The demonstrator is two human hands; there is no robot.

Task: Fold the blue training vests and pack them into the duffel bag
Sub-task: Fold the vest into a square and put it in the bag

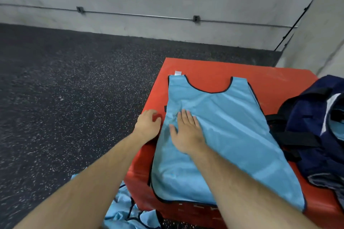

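Light-blue nylon training vest w/ dark piping point(232, 135) lies flat on the red padded box-shaped counter point(214, 69), neck hole on the far side and hem seemingly lapping over the near edge. Right grip point(188, 134) is palm-down on the vest's left-centre, fingers straight, pressing rather than holding. Left grip point(148, 126) sits just left of it on bare counter at the vest's side edge, fingers curled. Can't tell if it pinches that edge or only rests.

Step in hand, prob.: smoothing before the 1st fold. To do it well:
- Use right grip as anchor and push the creases beyond its fingertips out toward the shoulders.
- Then take the side edge w/ left grip and lay it over, matching the piping.
- Fabric looks slick and will likely slide, so press each fold.

Edges/room:
- Counter's edge runs right beside left grip, w/ dark speckled rubber floor point(74, 98) below, so there's little spare there.
- Right of right grip, the vest reaches close to the straps of the open navy fabric duffel bag point(316, 117), w/ some light blue showing inside.
- Crumpled light-blue vests point(122, 210) lie on the floor under the left forearm.
- Free counter is mostly beyond the fingertips, past the neck.
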